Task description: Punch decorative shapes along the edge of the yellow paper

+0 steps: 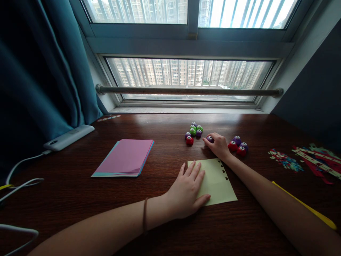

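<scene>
The right hand (pixel 218 145) closes its fingertips on a small purple plastic craft punch (pixel 210 139) at one o'clock from the pale yellow paper sheet (pixel 217 183), which the left hand (pixel 186 192) presses flat, open-palmed, on the dark wooden desk (pixel 80 199).

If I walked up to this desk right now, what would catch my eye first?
Probably the two bare arms on the dark wooden desk: the left hand lies flat on a pale yellow sheet with small holes along its far edge, and the right hand closes on a purple punch. Other small punches cluster nearby, and a pink paper stack lies to the left.
</scene>
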Demonstrator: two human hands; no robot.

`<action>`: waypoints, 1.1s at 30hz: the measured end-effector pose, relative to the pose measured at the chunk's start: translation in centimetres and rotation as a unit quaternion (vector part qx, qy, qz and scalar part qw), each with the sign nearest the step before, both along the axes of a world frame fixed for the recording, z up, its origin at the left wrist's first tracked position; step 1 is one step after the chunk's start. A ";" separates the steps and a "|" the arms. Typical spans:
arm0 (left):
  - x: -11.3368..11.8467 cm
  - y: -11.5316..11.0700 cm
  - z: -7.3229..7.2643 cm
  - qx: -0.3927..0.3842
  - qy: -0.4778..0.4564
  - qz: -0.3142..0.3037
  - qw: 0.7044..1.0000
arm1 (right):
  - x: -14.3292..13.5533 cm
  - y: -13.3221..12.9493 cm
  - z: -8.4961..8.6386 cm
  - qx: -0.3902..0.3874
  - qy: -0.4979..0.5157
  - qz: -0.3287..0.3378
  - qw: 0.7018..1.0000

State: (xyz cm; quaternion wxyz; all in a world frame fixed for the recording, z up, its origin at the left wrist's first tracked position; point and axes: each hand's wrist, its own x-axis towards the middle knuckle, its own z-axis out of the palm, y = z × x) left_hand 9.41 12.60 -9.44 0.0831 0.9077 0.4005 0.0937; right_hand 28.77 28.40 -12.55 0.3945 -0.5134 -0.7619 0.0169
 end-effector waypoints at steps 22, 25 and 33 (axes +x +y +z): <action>0.0 0.0 0.2 -0.005 -0.004 0.001 1.000 | 0.0 0.0 0.0 -0.006 0.000 -0.003 1.000; 0.0 0.0 0.1 -0.003 -0.003 0.000 1.000 | 0.0 -0.1 0.0 -0.007 -0.001 -0.002 1.000; -0.1 0.0 0.1 0.002 -0.001 -0.001 1.000 | 0.0 -0.1 0.0 -0.006 -0.001 0.000 1.000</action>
